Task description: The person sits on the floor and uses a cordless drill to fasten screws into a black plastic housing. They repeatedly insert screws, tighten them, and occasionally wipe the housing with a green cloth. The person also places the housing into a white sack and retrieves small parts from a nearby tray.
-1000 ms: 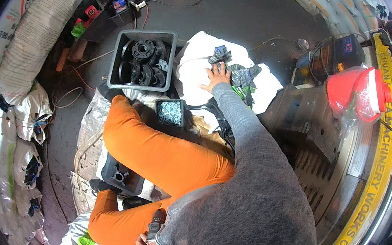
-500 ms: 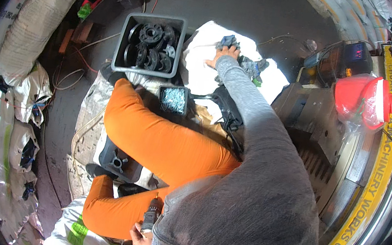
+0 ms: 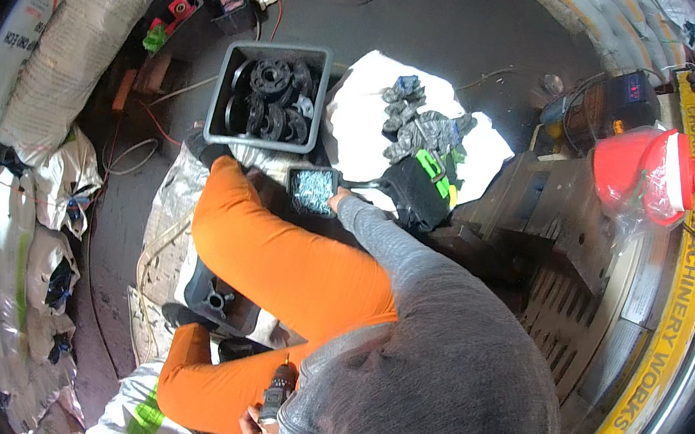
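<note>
At the lower edge my left hand [image 3: 257, 433] is closed round the grip of a black cordless drill [image 3: 279, 389], its bit pointing away over my orange trouser leg. My right hand [image 3: 337, 200] is at the right rim of a small dark box [image 3: 336, 183] full of small silvery screws [image 3: 313, 191]. Its fingers are too small and partly hidden to show whether they grip the rim. Beyond the small box stands a grey bin [image 3: 321, 97] holding several black round, ring-like parts [image 3: 272, 78]. A black part with a central hub [image 3: 218, 301] lies between my legs.
Crumpled dark gloves or rags [image 3: 427, 131] lie on a white sack [image 3: 358, 97], beside a black bag with a green strap [image 3: 415, 195]. Heavy metal machinery [image 3: 539, 214] and a red plastic container [image 3: 635, 174] stand right. Full sacks [image 3: 62, 69] line the left; cables cross the floor.
My right hand has left the dark gloves or rags on the white sack and come back to the screw box. My left hand still holds the drill. The view has shifted slightly.
</note>
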`<state>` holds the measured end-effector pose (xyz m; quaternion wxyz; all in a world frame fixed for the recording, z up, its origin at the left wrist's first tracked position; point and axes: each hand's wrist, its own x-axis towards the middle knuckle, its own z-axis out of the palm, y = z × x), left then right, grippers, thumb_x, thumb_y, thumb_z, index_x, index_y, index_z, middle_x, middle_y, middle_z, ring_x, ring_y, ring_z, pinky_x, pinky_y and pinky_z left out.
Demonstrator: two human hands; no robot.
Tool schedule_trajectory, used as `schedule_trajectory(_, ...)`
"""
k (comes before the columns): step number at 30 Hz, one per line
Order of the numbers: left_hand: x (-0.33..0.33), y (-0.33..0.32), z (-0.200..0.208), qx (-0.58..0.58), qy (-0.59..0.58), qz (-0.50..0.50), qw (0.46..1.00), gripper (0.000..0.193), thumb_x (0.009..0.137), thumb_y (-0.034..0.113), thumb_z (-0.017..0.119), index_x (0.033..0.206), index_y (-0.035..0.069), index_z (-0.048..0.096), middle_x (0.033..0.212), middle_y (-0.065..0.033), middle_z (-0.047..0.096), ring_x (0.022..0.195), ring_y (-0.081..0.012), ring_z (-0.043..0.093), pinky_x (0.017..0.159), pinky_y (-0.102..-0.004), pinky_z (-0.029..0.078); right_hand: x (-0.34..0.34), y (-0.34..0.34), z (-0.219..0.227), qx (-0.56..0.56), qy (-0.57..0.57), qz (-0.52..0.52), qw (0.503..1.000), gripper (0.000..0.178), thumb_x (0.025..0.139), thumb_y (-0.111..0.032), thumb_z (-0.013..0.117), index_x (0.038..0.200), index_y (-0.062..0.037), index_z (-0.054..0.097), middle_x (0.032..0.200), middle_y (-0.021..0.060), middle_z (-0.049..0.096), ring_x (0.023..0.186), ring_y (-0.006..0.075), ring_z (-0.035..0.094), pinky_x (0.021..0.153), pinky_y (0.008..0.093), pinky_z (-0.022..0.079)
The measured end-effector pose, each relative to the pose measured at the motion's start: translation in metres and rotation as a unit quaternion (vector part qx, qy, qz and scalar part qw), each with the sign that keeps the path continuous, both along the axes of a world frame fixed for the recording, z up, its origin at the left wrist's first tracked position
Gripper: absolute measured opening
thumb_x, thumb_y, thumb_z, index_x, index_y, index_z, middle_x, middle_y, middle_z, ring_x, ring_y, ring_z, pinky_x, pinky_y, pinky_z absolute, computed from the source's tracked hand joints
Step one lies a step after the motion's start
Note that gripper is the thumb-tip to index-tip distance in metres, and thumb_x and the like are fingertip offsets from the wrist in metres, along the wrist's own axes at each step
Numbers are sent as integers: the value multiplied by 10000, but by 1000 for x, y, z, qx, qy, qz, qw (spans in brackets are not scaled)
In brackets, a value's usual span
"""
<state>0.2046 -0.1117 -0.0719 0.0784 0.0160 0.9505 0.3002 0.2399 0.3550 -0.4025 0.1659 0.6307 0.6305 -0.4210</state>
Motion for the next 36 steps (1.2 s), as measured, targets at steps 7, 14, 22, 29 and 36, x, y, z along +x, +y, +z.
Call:
schedule_trajectory(7, -13, -16, 15, -82, -190, -57, 977, 325, 931, 282, 598, 1117, 16, 600, 989, -152, 668, 873, -203, 627, 793, -309, 494, 9, 4, 13, -88, 61, -52, 993, 315, 781, -146, 664, 1068, -24, 616, 866, 141, 648, 593, 254, 610, 517, 369, 494)
schedule_trajectory(14, -16, -16, -9, 36, -105, -43, 993, 304, 937, 277, 596, 1073, 6, 601, 946, -142, 660, 853, -170, 608, 784, -304, 488, 80, -14, 117, -130, 185, -50, 973, 232, 762, -124, 665, 977, -39, 659, 744, 80, 654, 497, 181, 581, 413, 328, 469)
schedule_trajectory(22, -18, -42, -48, 211, -84, -6, 974, 281, 948, 251, 591, 1012, -23, 591, 896, -123, 646, 830, -136, 580, 763, -298, 481, 123, 53, 146, -71, 224, -230, 944, 176, 732, 8, 667, 892, -20, 599, 802, 144, 627, 630, 289, 642, 522, 459, 560)
schedule_trajectory(29, -20, -40, -24, 95, -142, -64, 983, 320, 967, 301, 551, 1003, -17, 542, 882, -103, 621, 861, -129, 565, 807, -296, 460, 135, 168, 153, 74, 391, -113, 910, 317, 777, 84, 549, 1071, -31, 514, 962, 170, 625, 842, 368, 665, 646, 607, 548)
schedule_trajectory(36, -10, -13, 4, 46, -85, -73, 993, 374, 947, 342, 577, 984, -30, 561, 881, -99, 617, 863, -123, 561, 824, -291, 450, 63, 196, 178, -48, 222, -415, 881, 433, 861, -3, 560, 1277, -28, 441, 1281, 242, 458, 1131, 479, 487, 812, 671, 497)
